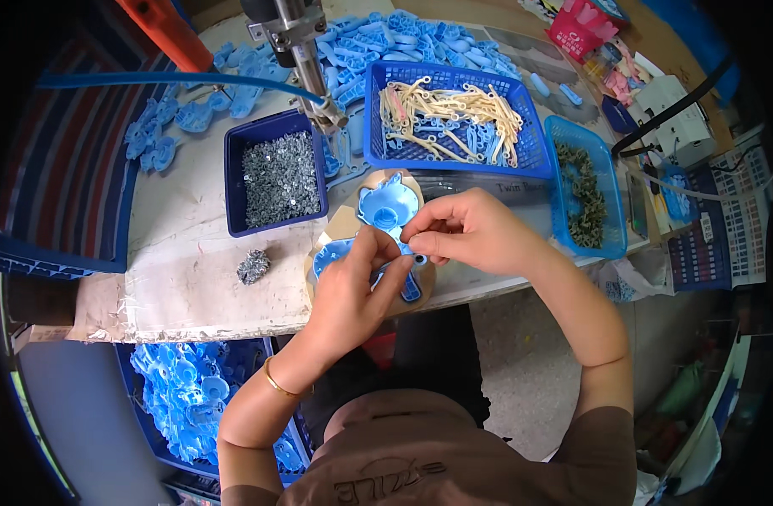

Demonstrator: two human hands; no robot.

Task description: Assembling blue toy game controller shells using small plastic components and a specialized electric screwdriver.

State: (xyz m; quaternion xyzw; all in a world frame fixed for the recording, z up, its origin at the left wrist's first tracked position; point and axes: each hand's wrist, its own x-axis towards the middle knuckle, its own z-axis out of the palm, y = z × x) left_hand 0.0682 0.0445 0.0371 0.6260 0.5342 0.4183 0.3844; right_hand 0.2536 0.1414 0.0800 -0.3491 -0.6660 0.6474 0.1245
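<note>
Both my hands meet over a light-blue plastic shell with a round cup and small ear-like points, lying on a tan board at the table's near edge. My left hand has thumb and forefinger bent together beside the shell's narrow part. My right hand pinches at the same spot from the right, its fingertips close to the left ones. Whatever small thing sits between the fingertips is hidden. A second blue shell shows partly behind my left hand, and a blue handle-like end shows below the fingers.
A dark-blue bin of small metal pieces stands left, with a clump of them nearer. Beyond are a blue basket of cream and blue strips and a heap of blue parts. A metal tool post overhangs; a light-blue basket stands right.
</note>
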